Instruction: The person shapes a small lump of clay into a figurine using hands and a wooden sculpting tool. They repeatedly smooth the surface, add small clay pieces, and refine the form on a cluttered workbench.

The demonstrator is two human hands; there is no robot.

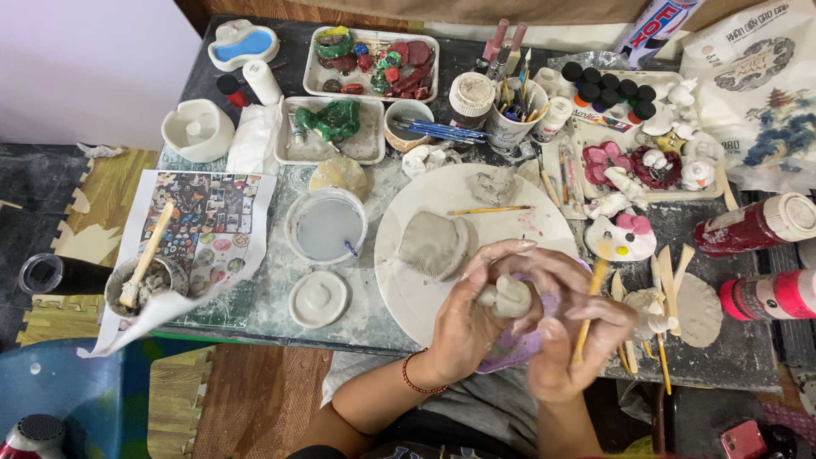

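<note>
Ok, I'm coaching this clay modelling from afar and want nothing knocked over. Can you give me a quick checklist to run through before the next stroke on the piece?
1. Left hand grips the small clay figure: ok.
2. Right hand holds the wooden tool: ok, though motion blur hides the exact grip.
3. Tool tip touching the figure: cannot tell.
4. Water bowl upright, away from both hands: ok.
5. Spare clay slab lies on the white round board, within reach: ok.
6. Loose wooden sticks crowd the space by the right hand: not ok.
</note>
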